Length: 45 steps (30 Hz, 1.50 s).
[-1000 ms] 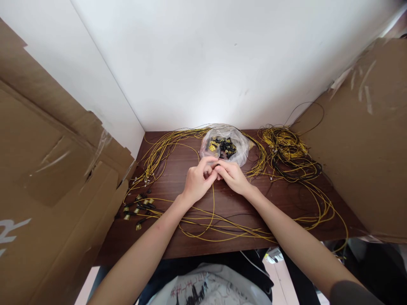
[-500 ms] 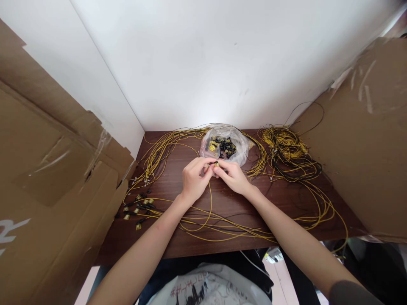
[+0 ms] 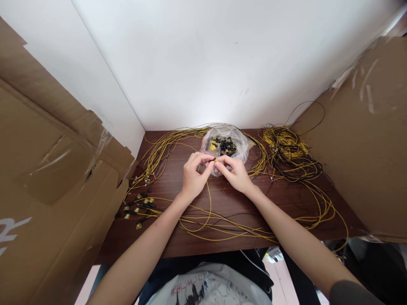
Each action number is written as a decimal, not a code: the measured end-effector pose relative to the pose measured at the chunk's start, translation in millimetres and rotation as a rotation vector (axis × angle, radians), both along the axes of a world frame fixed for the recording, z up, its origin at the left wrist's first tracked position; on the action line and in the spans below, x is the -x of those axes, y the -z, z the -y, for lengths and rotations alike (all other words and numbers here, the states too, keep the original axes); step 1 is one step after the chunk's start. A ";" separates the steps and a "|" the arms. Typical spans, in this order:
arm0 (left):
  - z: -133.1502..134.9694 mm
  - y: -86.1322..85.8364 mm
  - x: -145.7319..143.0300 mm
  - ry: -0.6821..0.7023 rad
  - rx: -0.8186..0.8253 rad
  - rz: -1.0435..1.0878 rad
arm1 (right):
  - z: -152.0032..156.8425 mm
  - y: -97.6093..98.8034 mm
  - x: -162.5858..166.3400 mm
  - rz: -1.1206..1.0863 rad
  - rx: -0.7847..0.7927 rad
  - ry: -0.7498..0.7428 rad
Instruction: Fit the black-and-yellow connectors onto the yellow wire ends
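My left hand (image 3: 193, 176) and my right hand (image 3: 234, 173) meet fingertip to fingertip above the dark wooden table (image 3: 282, 197). Between them they pinch a small gold and black connector (image 3: 216, 160) on the end of a thin yellow cable (image 3: 210, 199). That cable hangs down from my left hand and curves toward the table's front edge. Just behind my fingers lies a clear plastic bag (image 3: 225, 145) with several small black and yellow parts in it.
Loose yellow cables (image 3: 222, 226) loop over the table front. A tangled yellow and black bundle (image 3: 291, 152) lies at the back right. Several cable ends with gold connectors (image 3: 140, 205) rest at the left. Cardboard sheets (image 3: 47, 169) stand left, with more cardboard (image 3: 365, 140) at the right.
Both hands have lifted slightly toward the bag, and the connector now shows between the fingertips. The hanging cable has shifted a little to the left.
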<state>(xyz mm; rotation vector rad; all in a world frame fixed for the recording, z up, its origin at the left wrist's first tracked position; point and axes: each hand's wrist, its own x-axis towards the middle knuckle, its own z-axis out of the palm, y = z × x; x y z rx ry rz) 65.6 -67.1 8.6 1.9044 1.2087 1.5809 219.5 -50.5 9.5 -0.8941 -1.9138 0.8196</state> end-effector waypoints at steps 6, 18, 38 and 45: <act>-3.6 5.1 0.9 0.076 0.108 0.104 | -2.3 2.3 -3.3 0.105 -0.134 0.074; -6.5 12.2 1.2 0.139 0.154 0.158 | -5.6 4.8 -2.6 -0.001 -0.100 0.060; -6.2 11.2 3.1 0.101 0.079 0.047 | -6.4 2.5 -8.4 0.204 -0.239 -0.004; -4.7 7.7 2.4 0.097 0.085 0.033 | -5.1 1.5 -6.7 0.209 -0.155 -0.029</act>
